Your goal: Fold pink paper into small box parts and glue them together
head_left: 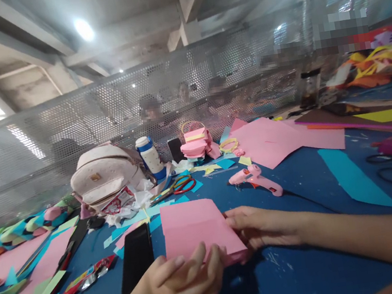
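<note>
A folded pink paper box (196,223) is between my two hands above the blue table. My right hand (254,226) grips its right side, thumb on top and the other fingers partly hidden behind the edge. At the near edge, the curled fingers of my left hand (192,282) rest against the paper. Just left of the box lies a black phone (135,257). Beyond my right hand, a pink glue gun (254,180) lies on its side with its cord trailing right.
Scissors (176,188), a white backpack (107,177), a blue-and-white bottle (151,158) and a small pink paper basket (197,144) stand or lie farther back. Pink paper sheets (269,141) and a blue strip (355,179) lie right. A perforated metal screen (109,110) runs behind.
</note>
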Available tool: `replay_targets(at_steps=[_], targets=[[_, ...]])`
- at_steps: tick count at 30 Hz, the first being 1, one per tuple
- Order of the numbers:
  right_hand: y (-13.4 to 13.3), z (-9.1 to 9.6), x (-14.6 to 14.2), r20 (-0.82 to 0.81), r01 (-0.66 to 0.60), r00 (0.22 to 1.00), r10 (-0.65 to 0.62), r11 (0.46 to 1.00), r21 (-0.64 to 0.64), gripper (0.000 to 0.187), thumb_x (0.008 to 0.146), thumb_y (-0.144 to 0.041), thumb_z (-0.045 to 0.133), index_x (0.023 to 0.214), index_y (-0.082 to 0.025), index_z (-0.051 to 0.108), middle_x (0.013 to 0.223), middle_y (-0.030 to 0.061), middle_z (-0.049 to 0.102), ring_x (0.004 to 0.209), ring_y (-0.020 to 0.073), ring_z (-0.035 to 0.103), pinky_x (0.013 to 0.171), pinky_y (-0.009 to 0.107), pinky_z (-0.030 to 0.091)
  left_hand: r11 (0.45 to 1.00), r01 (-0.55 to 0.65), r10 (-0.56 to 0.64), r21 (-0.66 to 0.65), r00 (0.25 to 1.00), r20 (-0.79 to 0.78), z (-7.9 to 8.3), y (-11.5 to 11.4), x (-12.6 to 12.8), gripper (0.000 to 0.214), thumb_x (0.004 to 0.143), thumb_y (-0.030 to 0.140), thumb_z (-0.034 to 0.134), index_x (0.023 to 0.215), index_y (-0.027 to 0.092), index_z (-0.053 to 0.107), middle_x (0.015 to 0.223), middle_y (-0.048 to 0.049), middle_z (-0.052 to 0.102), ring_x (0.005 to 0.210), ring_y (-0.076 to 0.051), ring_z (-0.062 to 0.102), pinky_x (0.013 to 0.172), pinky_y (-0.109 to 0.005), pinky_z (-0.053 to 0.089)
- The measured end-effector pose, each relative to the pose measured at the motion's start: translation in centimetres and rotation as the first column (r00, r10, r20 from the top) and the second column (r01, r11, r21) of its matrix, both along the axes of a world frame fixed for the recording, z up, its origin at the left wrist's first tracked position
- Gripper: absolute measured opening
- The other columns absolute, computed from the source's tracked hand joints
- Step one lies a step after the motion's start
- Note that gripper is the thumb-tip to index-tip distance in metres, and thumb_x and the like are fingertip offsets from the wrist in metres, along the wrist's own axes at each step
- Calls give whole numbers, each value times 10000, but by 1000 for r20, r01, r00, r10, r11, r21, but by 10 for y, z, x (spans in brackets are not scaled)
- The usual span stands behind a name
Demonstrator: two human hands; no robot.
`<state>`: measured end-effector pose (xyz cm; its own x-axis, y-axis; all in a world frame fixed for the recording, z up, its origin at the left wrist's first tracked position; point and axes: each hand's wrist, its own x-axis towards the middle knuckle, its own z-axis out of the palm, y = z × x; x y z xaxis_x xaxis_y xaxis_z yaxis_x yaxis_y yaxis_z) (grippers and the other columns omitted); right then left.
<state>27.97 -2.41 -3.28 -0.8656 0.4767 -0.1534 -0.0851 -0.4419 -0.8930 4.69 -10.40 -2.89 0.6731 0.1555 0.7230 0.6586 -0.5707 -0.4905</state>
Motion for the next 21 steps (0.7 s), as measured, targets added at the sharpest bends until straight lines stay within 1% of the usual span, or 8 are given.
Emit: replay_targets(at_steps=[4, 7, 9, 11, 14, 16, 18, 21], targets=[[-1, -1, -1, 16, 121, 992, -122, 992, 43, 641, 765, -363, 794, 1304, -161, 512, 1032, 84, 706, 808, 147, 698, 714, 243, 557, 983, 141, -122, 116, 980, -154, 12, 14, -6, 183, 847, 199, 695, 928, 360, 728, 1089, 153, 730, 951, -85, 667, 1090, -219, 199], [3, -4, -2, -24, 241, 970, -240, 957, 162, 662, 774, -360, 785, 1334, -175, 483, 1143, 108, 684, 996, 201, 682, 887, 336, 543, 984, 65, -57, 164, 997, -55, 22, 33, -13, 236, 834, 237, 709, 1017, 386, 714, 1060, 66, 737, 1013, -146, 649, 1114, -298, 207], [6, -7, -3, -76, 310, 951, -301, 909, 280, 679, 765, -349, 790, 1339, -173, 471, 1208, 126, 658, 1092, 229, 647, 980, 398, 500, 997, -38, 29, 74, 993, 114, 23, 46, -19, 439, 828, 154, 683, 1223, 337, 631, 1230, -48, 649, 1173, -217, 570, 1130, -371, 223], [9, -10, -3, -107, 361, 932, -347, 849, 385, 693, 751, -333, 796, 1337, -169, 463, 1244, 137, 638, 1130, 242, 628, 1002, 420, 485, 996, -58, 75, -68, 956, 284, 20, 59, -23, 659, 809, 139, 678, 1407, 301, 455, 1449, -129, 432, 1332, -303, 419, 1120, -458, 259], [10, -14, -3, -110, 375, 921, -374, 773, 512, 652, 754, -297, 782, 1316, -176, 475, 1266, 136, 624, 1123, 247, 631, 986, 428, 498, 938, -25, 204, -345, 845, 494, 14, 75, -31, 737, 839, 91, 559, 1499, 247, 270, 1495, -172, 315, 1390, -329, 320, 1102, -517, 294], [10, -16, -3, -109, 358, 924, -366, 730, 582, 585, 759, -262, 767, 1276, -179, 506, 1255, 123, 629, 1089, 238, 645, 980, 426, 500, 884, 88, 230, -459, 773, 591, 12, 80, -35, 618, 830, 39, 471, 1419, 211, 401, 1374, -146, 468, 1303, -276, 437, 1065, -476, 358], [7, -15, -3, -113, 344, 926, -359, 684, 643, 510, 758, -239, 761, 1216, -179, 544, 1208, 101, 652, 1056, 228, 654, 963, 410, 506, 814, 238, 196, -529, 745, 637, 11, 81, -37, 427, 808, 12, 424, 1137, 193, 627, 1109, -81, 641, 1083, -214, 591, 950, -387, 453], [3, -11, -2, -94, 292, 938, -332, 617, 731, 364, 764, -240, 760, 1082, -172, 595, 1095, 75, 689, 1026, 231, 661, 906, 374, 522, 686, 393, 86, -612, 792, 605, 13, 72, -34, 341, 796, 15, 410, 751, 199, 693, 778, -15, 692, 786, -163, 643, 764, -309, 490]])
